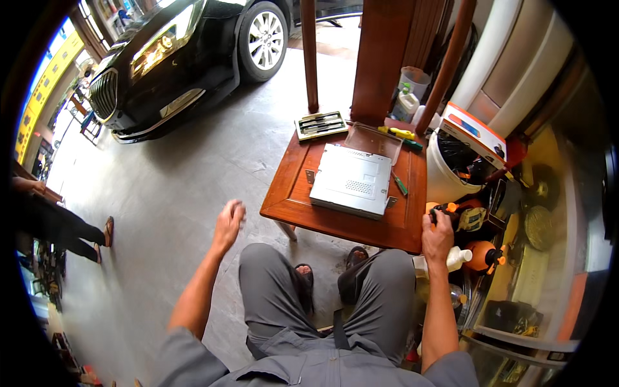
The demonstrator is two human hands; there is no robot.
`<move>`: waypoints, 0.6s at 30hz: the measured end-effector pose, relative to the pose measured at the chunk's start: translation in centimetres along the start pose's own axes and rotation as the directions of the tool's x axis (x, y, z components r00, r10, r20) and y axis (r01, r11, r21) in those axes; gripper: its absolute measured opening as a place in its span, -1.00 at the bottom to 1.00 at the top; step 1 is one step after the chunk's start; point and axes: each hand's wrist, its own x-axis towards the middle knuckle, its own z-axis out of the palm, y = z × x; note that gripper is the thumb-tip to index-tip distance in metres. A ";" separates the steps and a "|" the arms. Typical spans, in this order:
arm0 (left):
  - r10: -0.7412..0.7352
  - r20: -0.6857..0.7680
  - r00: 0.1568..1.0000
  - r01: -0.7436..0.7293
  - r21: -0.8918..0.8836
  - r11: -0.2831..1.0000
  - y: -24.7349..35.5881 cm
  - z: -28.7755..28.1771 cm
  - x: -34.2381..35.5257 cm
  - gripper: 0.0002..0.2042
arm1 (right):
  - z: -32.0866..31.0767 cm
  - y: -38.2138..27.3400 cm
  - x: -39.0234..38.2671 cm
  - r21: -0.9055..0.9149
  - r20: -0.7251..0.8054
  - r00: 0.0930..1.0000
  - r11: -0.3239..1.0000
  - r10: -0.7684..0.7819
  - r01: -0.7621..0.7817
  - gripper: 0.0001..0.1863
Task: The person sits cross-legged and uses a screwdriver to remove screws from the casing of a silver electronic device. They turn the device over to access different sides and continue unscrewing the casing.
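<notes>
The place looked like a small repair workshop or garage: a black car (pixel 187 77) stood on the bare grey floor (pixel 174 193), a case of slim tools (pixel 321 125) and a flat metal box (pixel 353 179) sat on a wooden chair (pixel 289 188), and a white bucket (pixel 443 173) and orange bottle (pixel 478 255) crowded alongside.
</notes>
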 end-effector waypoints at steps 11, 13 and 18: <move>0.087 -0.113 0.990 -0.018 0.509 0.860 9.7 9.8 3.6 -0.34 | 1.3 0.4 1.4 -0.266 0.287 0.955 0.951 -0.078 0.157 -0.57; 0.124 -0.116 0.985 -0.048 0.508 0.860 9.2 9.4 3.5 -0.36 | 1.5 0.1 2.4 -0.314 0.318 0.945 0.932 -0.075 0.179 -0.53; 0.160 -0.145 0.976 -0.067 0.500 0.864 8.7 9.4 2.6 -0.37 | 2.4 0.6 2.4 -0.346 0.269 0.961 0.926 -0.056 0.151 -0.54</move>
